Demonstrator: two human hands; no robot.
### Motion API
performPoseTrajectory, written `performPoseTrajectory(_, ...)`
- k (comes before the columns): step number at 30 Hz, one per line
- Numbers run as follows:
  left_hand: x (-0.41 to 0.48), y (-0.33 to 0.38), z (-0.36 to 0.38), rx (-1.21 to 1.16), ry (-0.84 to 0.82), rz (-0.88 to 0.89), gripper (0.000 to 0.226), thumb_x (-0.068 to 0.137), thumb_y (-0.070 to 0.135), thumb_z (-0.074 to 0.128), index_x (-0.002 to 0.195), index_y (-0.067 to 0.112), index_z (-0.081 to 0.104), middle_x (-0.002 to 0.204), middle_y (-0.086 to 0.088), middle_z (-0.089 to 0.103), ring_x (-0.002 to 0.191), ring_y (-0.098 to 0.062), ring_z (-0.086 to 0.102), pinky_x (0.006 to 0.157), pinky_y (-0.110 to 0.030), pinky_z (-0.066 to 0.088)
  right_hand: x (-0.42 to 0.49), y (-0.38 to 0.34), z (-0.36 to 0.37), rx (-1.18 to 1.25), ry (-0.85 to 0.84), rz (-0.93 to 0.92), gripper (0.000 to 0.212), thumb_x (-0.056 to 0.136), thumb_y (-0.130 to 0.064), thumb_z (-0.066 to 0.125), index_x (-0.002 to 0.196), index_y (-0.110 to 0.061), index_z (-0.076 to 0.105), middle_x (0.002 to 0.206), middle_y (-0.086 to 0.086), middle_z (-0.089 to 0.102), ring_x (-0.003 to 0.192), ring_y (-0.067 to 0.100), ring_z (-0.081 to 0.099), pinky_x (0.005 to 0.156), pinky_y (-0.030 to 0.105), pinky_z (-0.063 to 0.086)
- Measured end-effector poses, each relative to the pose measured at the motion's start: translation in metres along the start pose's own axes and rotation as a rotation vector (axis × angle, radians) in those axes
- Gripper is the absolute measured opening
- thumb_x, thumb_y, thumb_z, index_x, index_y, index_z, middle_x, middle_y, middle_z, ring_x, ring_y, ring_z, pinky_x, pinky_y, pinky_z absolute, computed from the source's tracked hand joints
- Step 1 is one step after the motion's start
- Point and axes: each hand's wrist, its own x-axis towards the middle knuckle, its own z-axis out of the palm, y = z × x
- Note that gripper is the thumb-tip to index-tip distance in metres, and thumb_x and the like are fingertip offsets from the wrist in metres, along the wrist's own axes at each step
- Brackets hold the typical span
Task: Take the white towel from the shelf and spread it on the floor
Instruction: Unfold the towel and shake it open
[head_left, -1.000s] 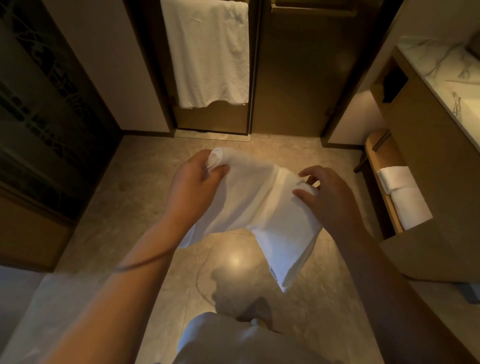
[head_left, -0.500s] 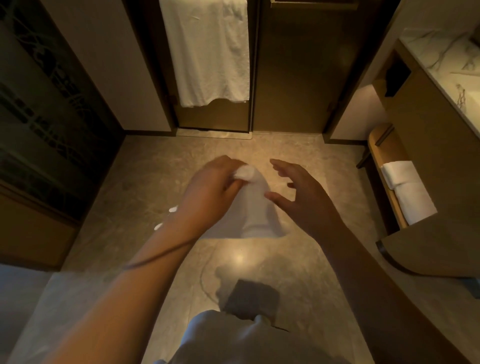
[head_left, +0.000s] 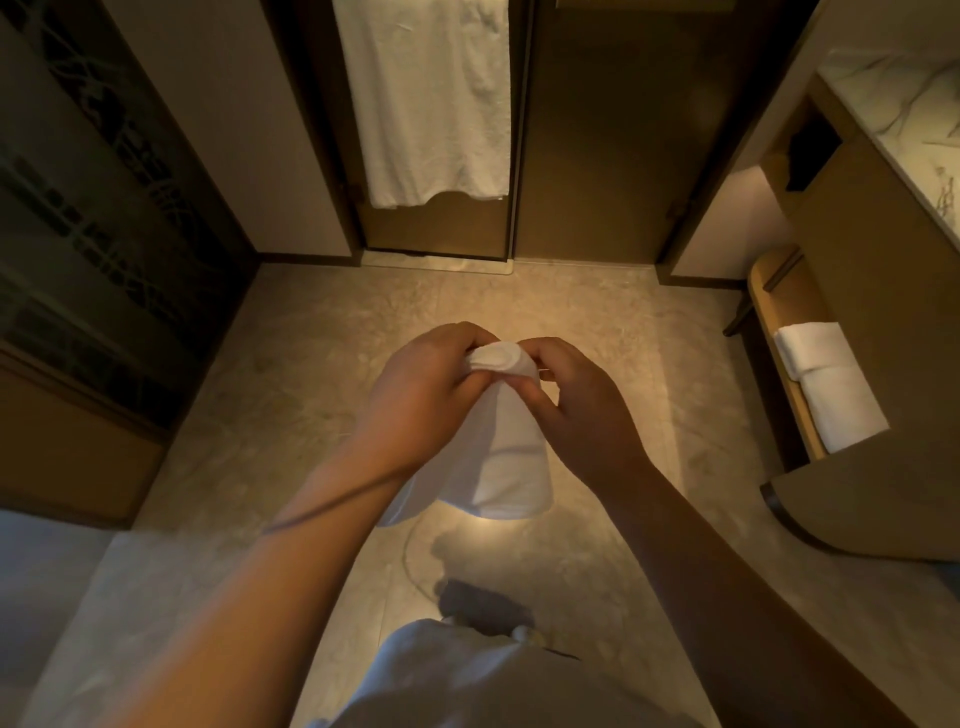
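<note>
A white towel (head_left: 506, 457) hangs folded in the air above the tiled floor (head_left: 311, 405), in the middle of the view. My left hand (head_left: 421, 395) pinches its top edge from the left. My right hand (head_left: 576, 410) pinches the same top edge from the right, and the two hands almost touch. The cloth droops below both hands; its left part is hidden behind my left wrist. The wooden shelf (head_left: 779, 306) under the vanity stands at the right.
Folded white towels (head_left: 826, 384) lie on the shelf. A large white towel (head_left: 431, 98) hangs on the door ahead. A marble counter (head_left: 904, 114) is at the upper right, a dark patterned panel (head_left: 78, 218) on the left. My foot (head_left: 483, 605) stands below the towel.
The towel was held wide between both hands. My right hand let go, the cloth dropped from my left hand, and now my right hand has come back to the top edge.
</note>
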Motion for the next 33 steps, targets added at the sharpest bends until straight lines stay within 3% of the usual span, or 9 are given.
performPoseTrajectory(7, -0.003, -0.010, -0.006, -0.024, 0.011, -0.033, 0.025, 0.085, 0.036, 0.061, 0.110, 0.030, 0.062, 0.098, 0.019, 0.060, 0.090, 0.001, 0.055, 0.079, -0.020, 0.046, 0.006, 0.002, -0.007, 0.020, 0.060, 0.014, 0.018, 0.097, -0.022, 0.047, 0.110, -0.017, 0.059, 0.104, -0.007, 0.061, 0.091, 0.004, 0.056, 0.078, 0.034, 0.051)
performPoseTrajectory(13, -0.011, -0.033, -0.010, 0.130, -0.275, -0.238, 0.042, 0.083, 0.046, 0.064, 0.118, 0.023, 0.059, 0.103, 0.003, 0.066, 0.088, -0.015, 0.062, 0.079, -0.039, 0.053, 0.013, 0.009, -0.025, 0.014, 0.203, 0.066, 0.014, 0.097, -0.026, 0.050, 0.107, -0.024, 0.060, 0.098, -0.017, 0.062, 0.090, -0.003, 0.058, 0.071, 0.018, 0.049)
performPoseTrajectory(19, -0.008, -0.034, -0.010, 0.060, -0.162, -0.183, 0.024, 0.090, 0.032, 0.059, 0.112, 0.022, 0.062, 0.094, 0.003, 0.067, 0.080, -0.012, 0.062, 0.074, -0.040, 0.054, 0.013, 0.013, -0.031, 0.030, 0.236, 0.097, 0.013, 0.096, -0.028, 0.052, 0.107, -0.031, 0.058, 0.098, -0.024, 0.060, 0.091, -0.005, 0.057, 0.070, 0.011, 0.046)
performPoseTrajectory(22, -0.004, -0.029, -0.009, -0.014, -0.099, -0.186, 0.025, 0.091, 0.033, 0.057, 0.113, 0.024, 0.062, 0.096, 0.008, 0.066, 0.084, -0.011, 0.062, 0.077, -0.040, 0.054, 0.015, 0.015, -0.033, 0.022, 0.247, 0.125, 0.016, 0.094, -0.034, 0.055, 0.110, -0.033, 0.058, 0.100, -0.025, 0.059, 0.093, -0.005, 0.057, 0.075, 0.016, 0.049)
performPoseTrajectory(25, 0.001, -0.021, -0.005, -0.103, -0.085, -0.197, 0.021, 0.090, 0.034, 0.058, 0.107, 0.024, 0.064, 0.090, 0.010, 0.066, 0.081, -0.008, 0.063, 0.075, -0.041, 0.055, 0.015, 0.014, -0.029, -0.046, 0.338, 0.156, 0.029, 0.091, -0.037, 0.059, 0.118, -0.028, 0.057, 0.109, -0.018, 0.052, 0.096, -0.001, 0.053, 0.080, 0.021, 0.050)
performPoseTrajectory(29, 0.007, -0.010, 0.004, -0.163, -0.044, -0.211, 0.009, 0.089, 0.030, 0.061, 0.096, 0.025, 0.064, 0.078, 0.013, 0.063, 0.073, -0.003, 0.060, 0.067, -0.031, 0.050, 0.008, 0.004, -0.013, -0.006, 0.517, 0.235, 0.059, 0.083, -0.038, 0.068, 0.134, -0.025, 0.040, 0.119, -0.013, 0.040, 0.100, 0.003, 0.049, 0.076, 0.012, 0.048)
performPoseTrajectory(33, 0.010, -0.008, 0.006, -0.164, -0.010, -0.219, 0.003, 0.088, 0.029, 0.062, 0.088, 0.028, 0.060, 0.071, 0.015, 0.058, 0.067, 0.000, 0.055, 0.058, -0.023, 0.037, -0.001, 0.000, -0.001, 0.062, 0.569, 0.150, 0.047, 0.078, -0.026, 0.073, 0.114, -0.024, 0.043, 0.107, -0.011, 0.045, 0.092, 0.006, 0.052, 0.078, 0.015, 0.048)
